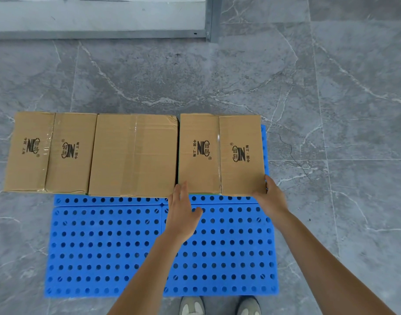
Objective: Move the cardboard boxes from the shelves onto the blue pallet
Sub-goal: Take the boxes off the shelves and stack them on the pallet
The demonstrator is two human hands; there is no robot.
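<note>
Three cardboard boxes stand in a row along the far edge of the blue pallet. The left box and the right box carry black printed logos; the middle box is plain with clear tape. The left box overhangs the pallet's left side. My left hand has straight fingers, their tips at the near left corner of the right box. My right hand grips that box's near right corner, its thumb up along the right side.
A grey metal shelf with an upright post runs across the far top. Grey marble floor tiles surround the pallet. My two shoes show at the pallet's near edge. The near part of the pallet shows bare perforated plastic.
</note>
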